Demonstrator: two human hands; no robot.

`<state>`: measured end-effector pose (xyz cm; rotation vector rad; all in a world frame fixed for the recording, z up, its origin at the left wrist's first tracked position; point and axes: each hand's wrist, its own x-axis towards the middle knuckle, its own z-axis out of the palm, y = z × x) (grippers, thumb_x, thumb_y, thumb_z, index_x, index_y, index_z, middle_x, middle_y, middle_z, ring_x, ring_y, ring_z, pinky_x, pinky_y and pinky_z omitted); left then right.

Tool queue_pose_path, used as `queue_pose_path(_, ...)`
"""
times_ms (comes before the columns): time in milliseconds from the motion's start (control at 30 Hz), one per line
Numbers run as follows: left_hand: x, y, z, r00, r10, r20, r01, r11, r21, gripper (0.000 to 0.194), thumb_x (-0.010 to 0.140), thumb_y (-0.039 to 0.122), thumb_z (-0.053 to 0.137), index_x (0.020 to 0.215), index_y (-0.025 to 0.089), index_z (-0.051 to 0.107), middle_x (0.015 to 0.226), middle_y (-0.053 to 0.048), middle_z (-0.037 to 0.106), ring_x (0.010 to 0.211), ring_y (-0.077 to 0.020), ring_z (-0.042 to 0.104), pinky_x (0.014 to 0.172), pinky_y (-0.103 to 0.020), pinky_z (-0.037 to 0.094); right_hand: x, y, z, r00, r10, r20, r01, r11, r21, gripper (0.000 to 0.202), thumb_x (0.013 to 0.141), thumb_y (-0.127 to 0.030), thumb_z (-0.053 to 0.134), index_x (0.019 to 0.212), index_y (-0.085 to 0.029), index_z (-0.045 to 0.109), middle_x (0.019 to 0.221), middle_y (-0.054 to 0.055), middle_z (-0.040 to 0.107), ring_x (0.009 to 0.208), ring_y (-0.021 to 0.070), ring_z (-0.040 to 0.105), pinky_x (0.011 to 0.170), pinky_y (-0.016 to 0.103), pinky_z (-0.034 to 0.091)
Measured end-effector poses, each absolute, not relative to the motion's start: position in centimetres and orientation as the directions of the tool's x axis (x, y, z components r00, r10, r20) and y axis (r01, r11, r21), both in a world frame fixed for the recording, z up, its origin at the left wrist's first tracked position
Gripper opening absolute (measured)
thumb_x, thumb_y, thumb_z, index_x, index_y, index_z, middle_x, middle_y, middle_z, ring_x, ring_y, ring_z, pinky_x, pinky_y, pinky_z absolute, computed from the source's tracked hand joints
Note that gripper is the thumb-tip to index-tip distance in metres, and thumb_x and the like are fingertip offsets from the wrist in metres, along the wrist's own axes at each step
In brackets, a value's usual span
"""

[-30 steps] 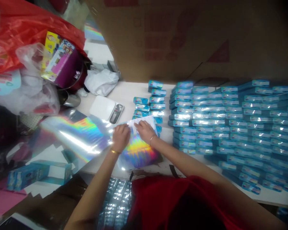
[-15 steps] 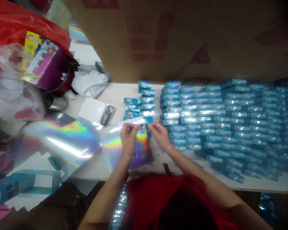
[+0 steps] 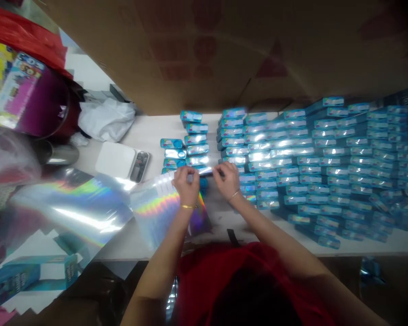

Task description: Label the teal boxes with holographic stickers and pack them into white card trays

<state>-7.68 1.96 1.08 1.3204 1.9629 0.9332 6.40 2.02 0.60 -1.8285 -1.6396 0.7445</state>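
Note:
A narrow shiny sticker strip [image 3: 205, 170] stretches between my two hands. My left hand [image 3: 187, 184] pinches its left end, fingers curled, and my right hand [image 3: 227, 180] pinches the right end. Beneath my left hand and wrist lies a holographic sticker sheet [image 3: 153, 213] with rainbow glare, marked with pale lines near its top edge. Small blue boxes [image 3: 197, 139] stand in short rows just beyond my hands, some partly hidden by them. Whether the strip touches a box I cannot tell.
Dense rows of blue boxes [image 3: 309, 172] fill the right side of the table. A white scale [image 3: 115, 159] and a larger holographic sheet [image 3: 85, 213] lie at left. A big cardboard carton [image 3: 197, 54] walls off the back. An opened blue carton [image 3: 52, 271] sits lower left.
My right hand was apart from my left by the sheet's upper right edge; now both hands hold the strip taut between them, off the sheet. The whole view has shifted slightly.

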Motion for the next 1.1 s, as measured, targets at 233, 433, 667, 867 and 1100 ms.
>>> queue_pose_path(233, -7.7, 2.2, -0.6, -0.298, 0.954, -0.02, 0.787, 0.257, 0.561, 0.01, 0.079, 0.029, 0.062, 0.075, 0.02, 0.061, 0.101, -0.006, 0.059, 0.1, -0.0258, 0.053, 0.085, -0.039, 0.035, 6.5, 2.5, -0.2, -0.044, 0.999, -0.024, 0.913, 0.031, -0.406, 0.022, 0.091, -0.032, 0.05, 0.079, -0.02, 0.064, 0.087, 0.006, 0.06, 0.09, 0.0239, 0.045, 0.076, 0.036, 0.026)
queue_pose_path(433, -7.7, 2.2, -0.5, -0.29, 0.954, -0.079, 0.816, 0.29, 0.501, 0.012, 0.081, 0.033, 0.059, 0.081, 0.021, 0.061, 0.106, -0.009, 0.057, 0.104, -0.0298, 0.051, 0.085, -0.043, 0.035, 6.2, 2.2, -0.8, -0.058, 0.997, -0.041, 0.932, 0.039, -0.361, 0.024, 0.093, -0.035, 0.049, 0.097, -0.018, 0.065, 0.094, 0.009, 0.061, 0.093, 0.0259, 0.045, 0.077, 0.038, 0.024)
queue_pose_path(667, -7.7, 2.8, -0.4, -0.377, 0.918, -0.123, 0.734, 0.377, 0.565, 0.051, 0.073, 0.034, 0.066, 0.117, 0.016, 0.046, 0.113, -0.012, 0.055, 0.11, -0.0318, 0.051, 0.088, -0.046, 0.038, 5.5, 1.2, -1.3, -0.185, 0.979, -0.081, 0.92, 0.144, -0.365, 0.025, 0.094, -0.024, 0.043, 0.102, -0.02, 0.066, 0.09, 0.007, 0.061, 0.089, 0.0238, 0.044, 0.078, 0.038, 0.023)
queue_pose_path(867, -10.2, 2.6, 0.9, -0.249, 0.962, -0.113, 0.736, 0.264, 0.624, 0.031, 0.08, 0.033, 0.059, 0.108, 0.019, 0.054, 0.11, -0.009, 0.058, 0.104, -0.0273, 0.055, 0.089, -0.043, 0.04, 5.9, 1.6, -0.1, -0.304, 0.938, -0.167, 0.93, 0.254, -0.267, 0.023, 0.089, -0.016, 0.047, 0.078, -0.016, 0.067, 0.082, 0.009, 0.061, 0.086, 0.0238, 0.044, 0.074, 0.038, 0.023)
queue_pose_path(1100, -23.7, 0.4, 0.4, -0.105, 0.987, -0.121, 0.875, 0.149, 0.461, 0.042, 0.086, 0.037, 0.051, 0.124, 0.019, 0.054, 0.131, -0.014, 0.054, 0.126, -0.0317, 0.043, 0.104, -0.049, 0.028, 0.2, 1.3, 3.6, -0.383, 0.924, 0.002, 0.846, 0.351, -0.402, 0.027, 0.096, -0.032, 0.042, 0.103, -0.018, 0.064, 0.099, 0.01, 0.062, 0.093, 0.0249, 0.046, 0.078, 0.037, 0.027)
